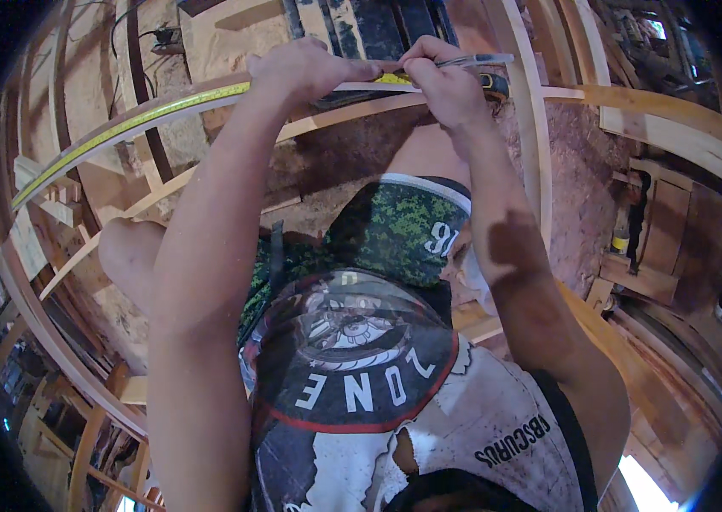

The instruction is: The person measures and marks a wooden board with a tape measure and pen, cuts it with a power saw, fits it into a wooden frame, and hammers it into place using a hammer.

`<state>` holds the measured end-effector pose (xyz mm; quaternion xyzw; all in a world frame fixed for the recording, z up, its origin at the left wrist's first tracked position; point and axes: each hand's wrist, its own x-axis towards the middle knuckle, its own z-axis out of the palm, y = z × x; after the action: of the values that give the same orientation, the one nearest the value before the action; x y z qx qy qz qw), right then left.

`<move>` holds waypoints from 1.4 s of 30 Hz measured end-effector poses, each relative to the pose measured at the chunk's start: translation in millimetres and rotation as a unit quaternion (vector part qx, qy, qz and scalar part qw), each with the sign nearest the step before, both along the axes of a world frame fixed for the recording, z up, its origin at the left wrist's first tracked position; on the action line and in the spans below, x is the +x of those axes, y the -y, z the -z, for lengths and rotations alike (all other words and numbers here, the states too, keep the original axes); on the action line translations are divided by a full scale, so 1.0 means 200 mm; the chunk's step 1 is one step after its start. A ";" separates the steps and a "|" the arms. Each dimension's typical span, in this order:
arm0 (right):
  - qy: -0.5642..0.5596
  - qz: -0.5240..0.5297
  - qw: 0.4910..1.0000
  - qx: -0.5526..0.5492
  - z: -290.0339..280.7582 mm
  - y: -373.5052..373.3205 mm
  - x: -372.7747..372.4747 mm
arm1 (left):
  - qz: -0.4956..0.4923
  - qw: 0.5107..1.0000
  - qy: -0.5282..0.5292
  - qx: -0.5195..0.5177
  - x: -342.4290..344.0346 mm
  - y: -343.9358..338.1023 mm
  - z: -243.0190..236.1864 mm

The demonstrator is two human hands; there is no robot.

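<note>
A yellow tape measure blade (130,120) lies stretched along a narrow wooden strip (196,86), its dark case (494,84) at the right end. My left hand (297,70) grips the strip and tape, fingers curled over them and partly hidden. Just right of it, my right hand (448,90) pinches a slim pen-like tool (487,61) over the tape, its lower end near the yellow blade. A second, paler slat (348,111) runs just below my hands. Both forearms reach up from the lower edge.
My bent legs (395,213) are beneath my arms. An upright board (531,171) crosses at my right, with timber pieces (659,222) and a small yellow-labelled container (621,241) beyond. Plywood (207,43) and dark panels (352,26) lie ahead; curved-looking beams (62,341) run at the left.
</note>
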<state>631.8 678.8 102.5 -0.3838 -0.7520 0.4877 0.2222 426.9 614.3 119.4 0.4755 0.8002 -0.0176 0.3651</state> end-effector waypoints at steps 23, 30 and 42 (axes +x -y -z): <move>0.011 0.013 1.000 -0.001 0.01 0.01 0.00 | -0.001 1.000 -0.018 0.023 0.01 0.01 -0.01; 0.016 0.013 0.999 -0.033 -0.01 0.02 0.00 | -0.002 1.000 -0.010 0.011 0.01 0.01 -0.02; 0.085 0.002 0.985 0.152 -0.10 0.06 -0.01 | 0.001 1.000 -0.022 -0.004 0.04 0.00 -0.08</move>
<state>630.1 666.8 123.0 -0.3872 -0.8329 0.3326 0.2138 435.3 615.2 136.2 0.4744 0.8074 -0.0311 0.3493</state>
